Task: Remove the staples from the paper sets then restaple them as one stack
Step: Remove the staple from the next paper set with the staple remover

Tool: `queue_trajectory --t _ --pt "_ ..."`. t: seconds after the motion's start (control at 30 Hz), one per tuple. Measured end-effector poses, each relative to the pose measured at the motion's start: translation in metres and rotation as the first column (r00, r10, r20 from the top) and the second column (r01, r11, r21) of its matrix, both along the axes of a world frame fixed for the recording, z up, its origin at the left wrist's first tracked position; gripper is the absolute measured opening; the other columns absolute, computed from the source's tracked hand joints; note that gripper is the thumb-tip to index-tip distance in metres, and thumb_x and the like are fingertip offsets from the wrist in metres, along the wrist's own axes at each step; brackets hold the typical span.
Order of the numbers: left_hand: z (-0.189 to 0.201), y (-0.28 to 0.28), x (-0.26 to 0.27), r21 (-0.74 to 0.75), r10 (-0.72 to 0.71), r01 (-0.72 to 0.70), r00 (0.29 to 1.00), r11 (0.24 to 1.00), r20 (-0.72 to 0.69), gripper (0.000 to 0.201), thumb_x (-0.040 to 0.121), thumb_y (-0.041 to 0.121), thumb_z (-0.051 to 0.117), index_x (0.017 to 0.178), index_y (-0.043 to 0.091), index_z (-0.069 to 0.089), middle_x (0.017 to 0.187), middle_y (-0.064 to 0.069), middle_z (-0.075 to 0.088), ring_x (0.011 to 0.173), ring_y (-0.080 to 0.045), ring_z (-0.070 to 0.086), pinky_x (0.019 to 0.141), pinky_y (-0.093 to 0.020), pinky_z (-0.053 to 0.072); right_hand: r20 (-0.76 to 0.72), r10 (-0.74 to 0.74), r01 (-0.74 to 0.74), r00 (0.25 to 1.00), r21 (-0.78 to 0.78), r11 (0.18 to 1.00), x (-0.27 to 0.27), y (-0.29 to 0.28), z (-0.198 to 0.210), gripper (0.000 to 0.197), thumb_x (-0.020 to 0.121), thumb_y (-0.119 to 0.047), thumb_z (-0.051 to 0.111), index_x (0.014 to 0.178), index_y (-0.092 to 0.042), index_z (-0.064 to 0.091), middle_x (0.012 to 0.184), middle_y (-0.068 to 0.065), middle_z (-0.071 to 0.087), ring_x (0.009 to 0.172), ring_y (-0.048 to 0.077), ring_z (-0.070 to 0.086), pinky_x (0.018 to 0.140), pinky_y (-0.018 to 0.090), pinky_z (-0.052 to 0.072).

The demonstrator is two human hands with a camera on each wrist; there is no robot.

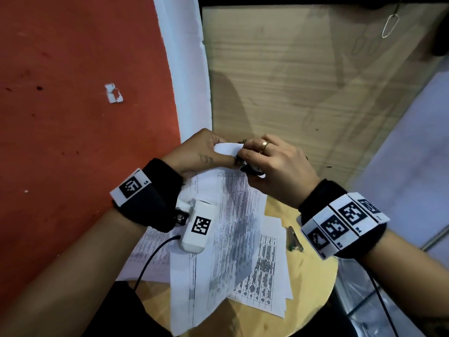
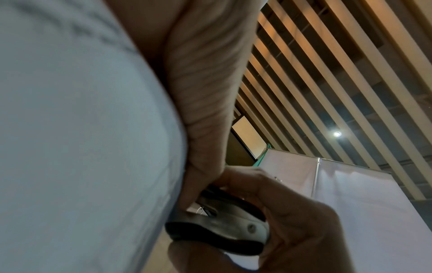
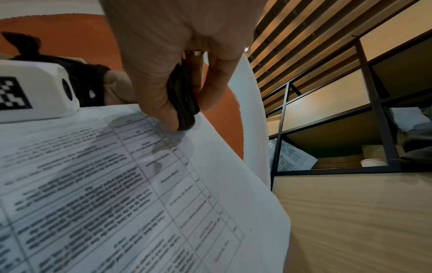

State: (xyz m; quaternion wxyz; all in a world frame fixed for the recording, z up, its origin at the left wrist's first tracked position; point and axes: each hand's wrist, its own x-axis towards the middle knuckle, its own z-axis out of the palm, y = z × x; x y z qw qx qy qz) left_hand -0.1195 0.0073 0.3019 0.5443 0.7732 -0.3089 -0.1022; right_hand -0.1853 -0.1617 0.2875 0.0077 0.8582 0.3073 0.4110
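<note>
My left hand [image 1: 204,152] pinches the folded-over top corner of a printed paper set [image 1: 230,227], lifted off the round wooden table [image 1: 313,295]. My right hand [image 1: 272,166] grips a black and metal staple remover [image 1: 252,169] pressed against that corner. In the left wrist view the staple remover [image 2: 224,219] has its jaws at a small bent staple [image 2: 200,209] by my left thumb [image 2: 198,184]. The right wrist view shows my thumb and fingers squeezing the remover [image 3: 183,99] over the printed sheet [image 3: 117,184]. More printed sheets [image 1: 264,271] lie flat on the table below.
A small metal stapler [image 1: 294,239] lies on the table right of the papers. A wood-panel cabinet [image 1: 303,76] stands ahead, a red floor [image 1: 73,117] lies to the left. Black-framed shelves [image 3: 339,120] holding a paper and a white cup stand at right.
</note>
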Motion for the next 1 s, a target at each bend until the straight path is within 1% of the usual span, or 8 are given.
queue_trajectory --t 0.1,0.23,0.37,0.43,0.53,0.7,0.83,1.0 --pt "-0.002 0.000 0.002 -0.002 -0.003 0.003 1.000 1.000 -0.012 0.053 0.051 0.025 0.081 0.088 -0.011 0.068 0.080 -0.012 0.058 0.074 -0.018 0.050 0.069 -0.032 0.038 -0.016 0.013 -0.013 1.000 0.028 1.000 0.002 -0.001 -0.003 0.027 0.068 -0.013 0.050 0.085 -0.005 0.069 0.085 0.009 0.068 0.070 0.030 0.061 0.047 0.028 0.049" --pt "-0.004 0.000 0.004 -0.006 0.001 -0.001 1.000 1.000 -0.020 0.048 0.051 0.024 0.082 0.089 -0.005 0.071 0.082 -0.013 0.062 0.074 -0.017 0.053 0.070 -0.029 0.041 -0.031 0.027 -0.024 0.999 0.103 0.994 0.007 -0.004 -0.007 0.020 0.067 -0.007 0.062 0.085 -0.006 0.071 0.086 0.008 0.070 0.069 0.031 0.061 0.051 0.033 0.052" --pt "-0.001 0.004 0.004 0.020 -0.041 0.041 0.999 0.999 -0.009 0.028 0.065 0.009 0.083 0.090 0.005 0.072 0.083 -0.007 0.066 0.073 -0.009 0.057 0.069 -0.021 0.045 -0.062 0.058 -0.042 0.996 0.233 0.971 0.007 -0.005 -0.008 0.021 0.066 -0.009 0.065 0.086 -0.007 0.072 0.088 0.006 0.071 0.071 0.032 0.065 0.055 0.038 0.054" --pt "0.001 0.003 0.001 0.009 -0.042 0.042 0.999 0.999 0.010 0.018 0.069 0.008 0.080 0.084 0.004 0.072 0.078 -0.006 0.064 0.070 -0.009 0.055 0.066 -0.022 0.043 -0.066 0.080 -0.059 0.995 0.275 0.959 0.006 -0.005 -0.009 0.020 0.068 -0.011 0.063 0.086 -0.006 0.072 0.089 0.006 0.071 0.073 0.031 0.066 0.058 0.039 0.054" --pt "0.001 0.001 0.001 -0.024 -0.030 0.032 0.998 0.999 0.052 0.008 0.070 0.008 0.079 0.071 0.013 0.072 0.066 0.005 0.064 0.064 -0.005 0.054 0.062 -0.021 0.041 -0.101 0.123 -0.078 0.987 0.364 0.928 0.003 -0.008 -0.010 0.021 0.070 -0.009 0.067 0.089 -0.005 0.072 0.092 0.006 0.070 0.079 0.030 0.066 0.067 0.040 0.054" --pt "-0.001 0.000 0.001 -0.080 -0.042 0.046 0.998 0.996 0.056 0.006 0.072 0.012 0.077 0.076 0.010 0.073 0.072 0.000 0.068 0.069 -0.007 0.058 0.067 -0.022 0.044 -0.135 0.217 -0.101 0.967 0.578 0.810 -0.001 -0.012 -0.011 0.025 0.067 -0.002 0.074 0.091 -0.005 0.072 0.086 0.002 0.069 0.083 0.011 0.062 0.076 0.020 0.049" --pt "-0.002 -0.002 -0.001 -0.109 -0.060 0.065 0.997 0.992 0.048 0.018 0.078 0.008 0.071 0.066 0.021 0.071 0.060 0.012 0.066 0.057 0.003 0.057 0.056 -0.011 0.042 -0.123 0.254 -0.115 0.959 0.652 0.749 -0.004 -0.012 -0.012 0.023 0.067 -0.005 0.077 0.090 -0.003 0.072 0.087 -0.004 0.066 0.083 0.005 0.062 0.078 0.014 0.047" --pt "-0.011 -0.008 -0.003 -0.175 -0.057 0.066 0.997 0.982 0.054 0.015 0.082 0.005 0.068 0.076 0.018 0.070 0.066 0.012 0.069 0.064 0.002 0.061 0.063 -0.011 0.045 -0.120 0.283 -0.115 0.952 0.716 0.689 -0.002 -0.015 -0.017 0.025 0.067 -0.008 0.079 0.090 -0.005 0.072 0.090 -0.005 0.067 0.083 0.001 0.063 0.080 0.013 0.047"
